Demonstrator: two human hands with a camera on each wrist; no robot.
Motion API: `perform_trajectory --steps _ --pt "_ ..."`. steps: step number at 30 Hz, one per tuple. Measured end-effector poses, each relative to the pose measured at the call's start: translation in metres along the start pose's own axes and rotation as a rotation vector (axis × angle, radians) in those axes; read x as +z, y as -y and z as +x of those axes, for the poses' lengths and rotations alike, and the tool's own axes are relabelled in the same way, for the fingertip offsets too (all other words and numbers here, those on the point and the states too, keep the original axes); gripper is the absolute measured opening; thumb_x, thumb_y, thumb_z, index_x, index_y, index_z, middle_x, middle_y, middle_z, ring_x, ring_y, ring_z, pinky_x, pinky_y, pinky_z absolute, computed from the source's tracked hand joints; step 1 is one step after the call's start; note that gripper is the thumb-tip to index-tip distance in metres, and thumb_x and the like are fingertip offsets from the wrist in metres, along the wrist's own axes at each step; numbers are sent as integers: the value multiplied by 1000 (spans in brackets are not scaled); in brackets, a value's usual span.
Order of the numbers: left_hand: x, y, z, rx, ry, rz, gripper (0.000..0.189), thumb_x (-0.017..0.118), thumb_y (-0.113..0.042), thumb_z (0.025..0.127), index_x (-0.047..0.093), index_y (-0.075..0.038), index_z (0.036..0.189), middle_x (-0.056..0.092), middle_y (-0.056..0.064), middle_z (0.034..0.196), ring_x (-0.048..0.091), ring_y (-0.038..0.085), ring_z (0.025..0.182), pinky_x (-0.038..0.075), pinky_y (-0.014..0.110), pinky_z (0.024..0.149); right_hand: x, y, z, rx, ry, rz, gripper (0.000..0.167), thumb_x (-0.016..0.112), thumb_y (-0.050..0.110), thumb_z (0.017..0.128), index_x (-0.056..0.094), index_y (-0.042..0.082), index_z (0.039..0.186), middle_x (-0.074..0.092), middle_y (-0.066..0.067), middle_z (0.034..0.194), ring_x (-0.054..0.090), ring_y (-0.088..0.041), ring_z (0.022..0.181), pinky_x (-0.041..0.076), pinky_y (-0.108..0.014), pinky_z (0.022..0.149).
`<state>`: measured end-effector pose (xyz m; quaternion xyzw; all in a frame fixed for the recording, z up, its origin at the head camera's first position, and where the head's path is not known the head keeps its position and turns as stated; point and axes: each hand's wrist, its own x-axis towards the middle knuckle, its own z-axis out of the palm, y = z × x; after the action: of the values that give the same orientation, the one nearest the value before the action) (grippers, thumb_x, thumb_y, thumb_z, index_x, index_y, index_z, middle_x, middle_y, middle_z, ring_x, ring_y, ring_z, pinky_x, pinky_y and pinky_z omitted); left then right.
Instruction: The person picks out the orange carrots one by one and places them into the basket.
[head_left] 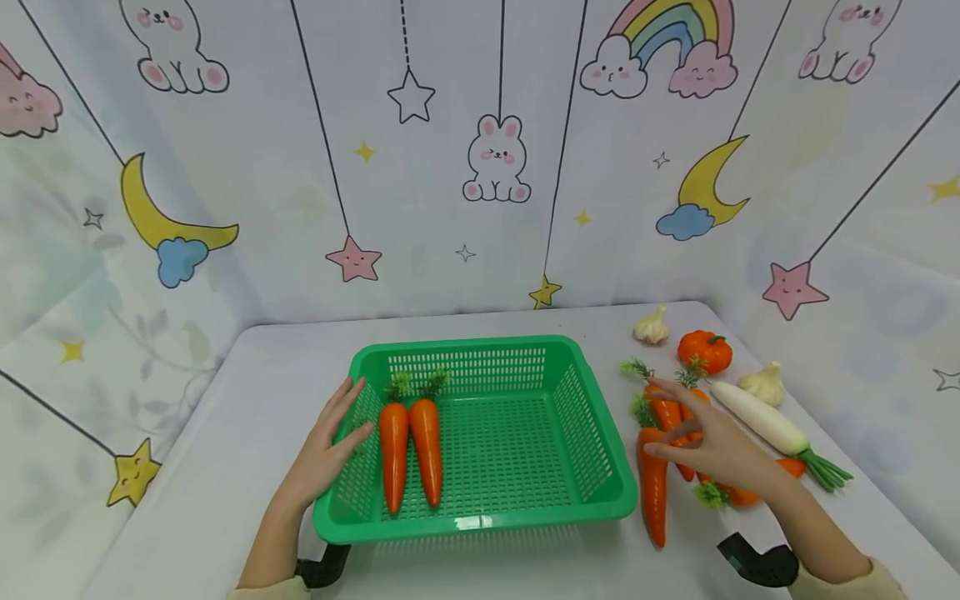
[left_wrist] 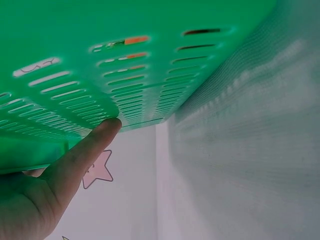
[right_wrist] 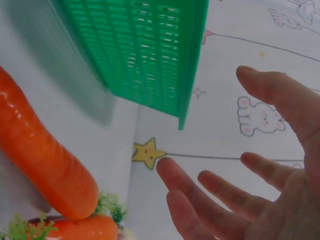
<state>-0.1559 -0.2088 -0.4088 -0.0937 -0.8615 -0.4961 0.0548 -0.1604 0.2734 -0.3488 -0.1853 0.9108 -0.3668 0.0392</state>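
At the left side of the green plastic basket (head_left: pixel 487 521), my left hand (head_left: pixel 322 454) has its fingers and thumb at the rim. One straight finger (left_wrist: pixel 95 140) touches the slotted outer wall in the left wrist view. Two orange carrots (head_left: pixel 393 458) with green tops lie side by side inside the basket, toward its left. My right hand (head_left: pixel 720 442) hovers over the carrots to the right of the basket, fingers loosely spread and holding nothing. Nearest its thumb is a single carrot (head_left: pixel 654 492); more carrots (head_left: pixel 667 410) are partly hidden under the hand.
Beyond my right hand lie a white radish (head_left: pixel 761 417) with green leaves, an orange pumpkin (head_left: pixel 705 352), one garlic bulb (head_left: pixel 651 326) and another garlic bulb (head_left: pixel 765 383). The white table (head_left: pixel 255 392) meets a patterned cloth backdrop (head_left: pixel 427 217) behind and at the sides.
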Motion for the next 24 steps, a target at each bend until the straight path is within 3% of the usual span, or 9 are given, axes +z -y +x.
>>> perform_trajectory --steps 4,13,24 --pt "1 -2 0 1 2 -5 59 51 -25 94 25 -15 146 8 13 152 6 40 135 12 73 93 4 -7 -2 34 -13 -10 79 71 26 81 24 15 144 38 -24 134 61 -20 78 50 -28 52" --pt "0 -2 0 -3 0 -6 59 52 -23 94 25 -16 146 8 12 152 6 40 136 13 72 93 14 -27 -4 114 -7 -9 81 71 29 80 25 6 142 36 -26 133 58 -19 75 50 -27 54" --pt "1 -3 -1 9 -6 -12 59 52 -22 94 26 -14 146 9 14 151 7 40 135 13 72 93 30 -48 -6 134 41 -28 86 74 30 77 23 5 142 31 -30 132 51 -15 59 46 -24 54"
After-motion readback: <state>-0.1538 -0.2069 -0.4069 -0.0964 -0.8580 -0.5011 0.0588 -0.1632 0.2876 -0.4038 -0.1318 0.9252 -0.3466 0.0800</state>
